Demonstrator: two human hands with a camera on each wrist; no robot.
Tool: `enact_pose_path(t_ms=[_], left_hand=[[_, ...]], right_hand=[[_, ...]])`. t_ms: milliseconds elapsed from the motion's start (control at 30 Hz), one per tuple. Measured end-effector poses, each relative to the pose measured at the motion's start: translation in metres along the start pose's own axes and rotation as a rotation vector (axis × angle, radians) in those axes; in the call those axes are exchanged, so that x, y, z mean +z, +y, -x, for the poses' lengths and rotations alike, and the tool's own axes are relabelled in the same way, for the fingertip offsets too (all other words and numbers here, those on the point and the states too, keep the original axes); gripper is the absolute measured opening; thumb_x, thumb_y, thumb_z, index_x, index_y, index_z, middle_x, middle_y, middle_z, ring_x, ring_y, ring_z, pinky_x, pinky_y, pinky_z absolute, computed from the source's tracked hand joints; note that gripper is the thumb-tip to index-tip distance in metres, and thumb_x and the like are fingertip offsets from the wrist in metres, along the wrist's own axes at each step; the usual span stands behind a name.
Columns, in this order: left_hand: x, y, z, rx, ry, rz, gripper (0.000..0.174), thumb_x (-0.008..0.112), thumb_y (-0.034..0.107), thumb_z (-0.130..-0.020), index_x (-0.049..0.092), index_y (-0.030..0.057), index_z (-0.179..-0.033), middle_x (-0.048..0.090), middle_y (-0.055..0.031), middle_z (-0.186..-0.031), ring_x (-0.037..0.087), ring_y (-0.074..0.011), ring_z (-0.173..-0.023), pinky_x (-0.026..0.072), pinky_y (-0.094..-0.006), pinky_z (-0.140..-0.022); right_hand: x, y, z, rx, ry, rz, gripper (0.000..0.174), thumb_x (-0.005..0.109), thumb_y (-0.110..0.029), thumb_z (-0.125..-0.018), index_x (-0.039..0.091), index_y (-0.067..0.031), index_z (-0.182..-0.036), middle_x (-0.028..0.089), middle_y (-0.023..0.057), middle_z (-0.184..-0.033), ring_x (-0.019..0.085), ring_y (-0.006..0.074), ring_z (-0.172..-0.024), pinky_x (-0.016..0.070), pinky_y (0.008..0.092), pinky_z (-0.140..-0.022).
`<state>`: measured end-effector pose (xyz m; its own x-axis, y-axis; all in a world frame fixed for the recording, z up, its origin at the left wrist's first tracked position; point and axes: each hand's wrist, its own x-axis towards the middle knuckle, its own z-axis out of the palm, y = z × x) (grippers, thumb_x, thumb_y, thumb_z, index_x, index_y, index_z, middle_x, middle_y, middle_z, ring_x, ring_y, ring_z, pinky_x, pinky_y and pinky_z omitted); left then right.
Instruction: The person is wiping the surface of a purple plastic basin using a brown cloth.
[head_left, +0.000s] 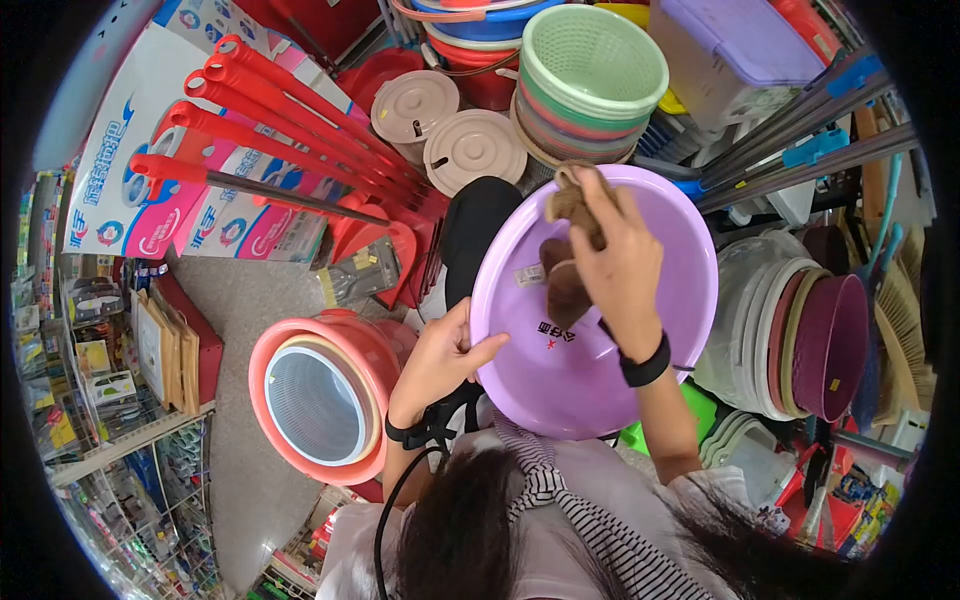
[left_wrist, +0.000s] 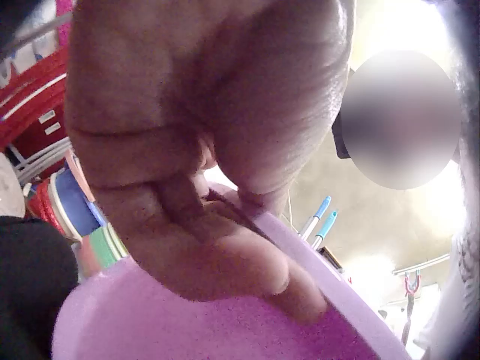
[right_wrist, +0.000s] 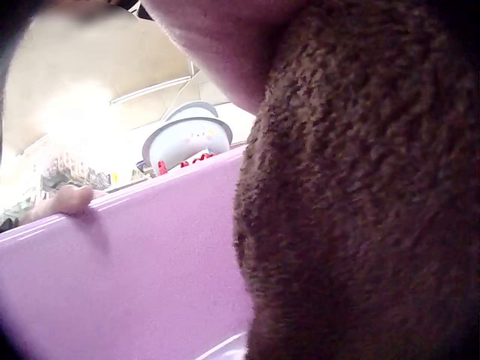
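A purple plastic basin [head_left: 535, 375] with a white sticker and dark lettering inside is held tilted in front of the body. The left hand [head_left: 440, 355] grips its near-left rim, thumb over the inner wall. In the left wrist view its fingers [left_wrist: 217, 262] curl over the basin's edge. Over the inside of the basin, the right hand [head_left: 625, 265] holds a brown towel [head_left: 568, 290], bunched, with one end poking up above the fingers. Its fuzzy surface fills much of the right wrist view, close against the purple wall [right_wrist: 135, 262].
Red-handled mops [head_left: 290, 130] stand at the left. Nested pink and white basins [head_left: 320, 400] are on the floor beside the left arm. Stacked green baskets [head_left: 595, 60] and beige lidded buckets [head_left: 475, 150] stand ahead; more tubs [head_left: 830, 350] and metal poles [head_left: 810, 150] crowd the right.
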<state>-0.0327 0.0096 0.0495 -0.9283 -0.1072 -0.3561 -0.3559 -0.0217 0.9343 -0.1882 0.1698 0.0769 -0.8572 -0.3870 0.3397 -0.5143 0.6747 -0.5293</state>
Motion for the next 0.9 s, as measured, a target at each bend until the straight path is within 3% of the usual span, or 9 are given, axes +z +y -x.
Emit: enact_pose_path(t_ms=[100,267,367,467,567,667,767,800,900], left_hand=[[0.003,0.004,-0.003,0.008,-0.024,-0.006,0.027,0.066,0.016,-0.087,0.054,-0.0007,-0.104,0.056,0.0006,-0.063,0.053,-0.0031,-0.05,0.0416,-0.0209,-0.043],[-0.007,-0.004,0.009,-0.03,0.058,-0.064,0.029,0.064,0.011,-0.086,0.055,-0.001,-0.11,0.058,0.001,-0.063,0.052,-0.0029,-0.049,0.0411,-0.0202,-0.043],[-0.008,-0.003,0.02,-0.083,0.077,-0.027,0.031,0.065,0.01,-0.086,0.054,-0.0018,-0.112,0.059,0.0007,-0.064,0.053,-0.0026,-0.051,0.0413,-0.02,-0.043],[-0.009,-0.002,0.023,-0.091,0.117,0.074,0.032,0.066,0.011,-0.085,0.054,-0.0025,-0.112,0.059,0.0005,-0.064,0.054,-0.0033,-0.051,0.0416,-0.0202,-0.044],[-0.015,-0.002,0.018,-0.056,0.043,0.044,0.031,0.067,0.011,-0.086,0.053,-0.0025,-0.111,0.06,0.0004,-0.067,0.053,-0.0022,-0.054,0.0417,-0.0195,-0.047],[-0.025,-0.014,0.006,0.201,0.015,-0.044,0.025,0.064,0.013,-0.089,0.05,-0.0001,-0.104,0.06,0.0005,-0.071,0.05,-0.0003,-0.064,0.0396,-0.0183,-0.054],[-0.031,0.01,-0.008,0.172,0.024,-0.05,0.023,0.062,0.015,-0.091,0.05,0.0001,-0.104,0.06,0.0005,-0.072,0.048,-0.0008,-0.062,0.0378,-0.0187,-0.053],[-0.033,0.021,-0.01,0.037,-0.003,-0.051,0.02,0.06,0.015,-0.092,0.049,0.001,-0.102,0.055,0.0017,-0.069,0.045,-0.0008,-0.06,0.0362,-0.0197,-0.052],[-0.025,0.001,-0.027,0.062,0.067,0.017,0.017,0.06,0.015,-0.092,0.049,0.0023,-0.095,0.049,0.0034,-0.065,0.042,-0.0011,-0.058,0.0348,-0.0204,-0.05]], right_hand=[[0.006,-0.022,0.013,-0.072,-0.127,-0.18,0.053,0.063,-0.012,-0.074,0.053,-0.0251,-0.124,0.057,0.0088,-0.089,0.061,0.0312,-0.066,0.0495,0.0414,-0.052],[0.004,-0.027,0.027,-0.255,-0.244,-0.123,0.051,0.065,-0.015,-0.074,0.055,-0.0251,-0.123,0.057,0.0085,-0.088,0.061,0.0299,-0.065,0.0496,0.0405,-0.053],[-0.006,-0.006,0.0,-0.029,-0.134,-0.023,0.053,0.065,-0.014,-0.074,0.055,-0.0254,-0.125,0.057,0.0095,-0.087,0.061,0.0311,-0.065,0.0487,0.0402,-0.053],[-0.014,0.018,-0.009,0.046,-0.053,0.053,0.054,0.065,-0.011,-0.073,0.055,-0.0219,-0.125,0.057,0.0113,-0.088,0.06,0.0337,-0.068,0.0483,0.0408,-0.055],[-0.013,0.011,-0.002,0.035,-0.019,0.058,0.055,0.065,-0.01,-0.073,0.055,-0.0197,-0.126,0.056,0.0112,-0.088,0.06,0.0332,-0.068,0.0479,0.0419,-0.056],[-0.009,0.015,-0.004,0.008,-0.021,-0.006,0.057,0.065,-0.009,-0.072,0.053,-0.0168,-0.127,0.055,0.0112,-0.088,0.059,0.033,-0.067,0.0477,0.0425,-0.057],[-0.007,0.01,-0.001,0.009,-0.038,-0.005,0.057,0.065,-0.01,-0.073,0.052,-0.0159,-0.128,0.055,0.0112,-0.087,0.059,0.033,-0.067,0.0478,0.0425,-0.056],[-0.007,0.009,-0.001,0.004,-0.044,0.007,0.057,0.065,-0.01,-0.073,0.051,-0.0156,-0.129,0.055,0.0112,-0.086,0.06,0.033,-0.067,0.0479,0.0425,-0.056],[-0.001,0.001,0.001,0.03,-0.001,0.023,0.059,0.066,-0.012,-0.074,0.049,-0.017,-0.13,0.056,0.0109,-0.088,0.061,0.0316,-0.066,0.0487,0.042,-0.054]])
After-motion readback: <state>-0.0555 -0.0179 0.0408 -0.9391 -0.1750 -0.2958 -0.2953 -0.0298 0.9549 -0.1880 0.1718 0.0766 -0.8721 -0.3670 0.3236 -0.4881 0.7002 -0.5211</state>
